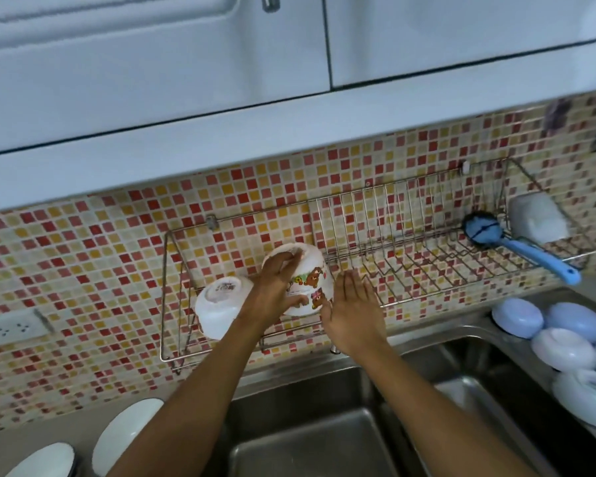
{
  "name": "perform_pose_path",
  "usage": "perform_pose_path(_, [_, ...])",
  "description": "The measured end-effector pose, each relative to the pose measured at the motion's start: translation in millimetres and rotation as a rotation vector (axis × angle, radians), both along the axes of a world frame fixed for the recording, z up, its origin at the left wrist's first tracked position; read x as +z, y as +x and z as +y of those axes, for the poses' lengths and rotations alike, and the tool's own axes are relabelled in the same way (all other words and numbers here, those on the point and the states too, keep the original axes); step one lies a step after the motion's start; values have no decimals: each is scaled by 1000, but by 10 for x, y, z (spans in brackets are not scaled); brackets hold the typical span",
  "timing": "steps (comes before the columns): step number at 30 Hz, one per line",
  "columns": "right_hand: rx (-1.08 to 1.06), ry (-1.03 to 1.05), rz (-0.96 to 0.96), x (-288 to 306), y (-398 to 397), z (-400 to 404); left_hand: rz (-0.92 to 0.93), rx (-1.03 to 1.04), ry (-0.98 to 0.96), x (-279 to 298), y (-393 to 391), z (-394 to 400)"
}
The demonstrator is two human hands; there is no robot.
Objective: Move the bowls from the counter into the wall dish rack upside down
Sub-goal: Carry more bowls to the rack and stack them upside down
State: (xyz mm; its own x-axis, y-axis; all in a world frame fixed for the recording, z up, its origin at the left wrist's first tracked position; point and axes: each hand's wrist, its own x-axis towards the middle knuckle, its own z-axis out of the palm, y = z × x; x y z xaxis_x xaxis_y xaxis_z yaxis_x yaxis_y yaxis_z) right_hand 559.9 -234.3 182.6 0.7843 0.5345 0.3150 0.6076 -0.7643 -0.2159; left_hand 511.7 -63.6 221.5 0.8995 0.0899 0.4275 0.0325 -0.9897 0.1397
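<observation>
Bowls are the subject here: a printed bowl (307, 280), white with cartoon bears on its wall, sits foot-up in the left bay of the wall dish rack (386, 235), just beside a plain white bowl (221, 304) already inverted there. We see the left hand (276, 287) wrapped over the printed bowl, fingers spread across its foot ring and thumb pressed to its lower wall, so it grasps the bowl; the right hand (353, 311) lies flat and released, fingers extended, its edge touching the bowl's rim as a steadying guide. We judge the step in hand to be the seating of this second bowl on the wires. The next move calls for confirming that the rim rests level on the rack floor, letting go, and then reaching for another piece from the pale blue and white bowls (565, 335) stacked on the counter right of the sink (307, 425). Materials differ sharply: the bowls look smooth, glossy and rounded, and likely slippery if wet, whereas the rack is thin polished wire with open gaps and upright plate dividers. A blue dish brush (516, 242) and a white sponge-like block (537, 218) occupy the rack's right end, against the mosaic tile wall (83, 242).
</observation>
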Motion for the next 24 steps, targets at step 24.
perform_pose_path(24, [-8, -25, -17, 55, -55, -33, -116, 22, -183, -158, -194, -1])
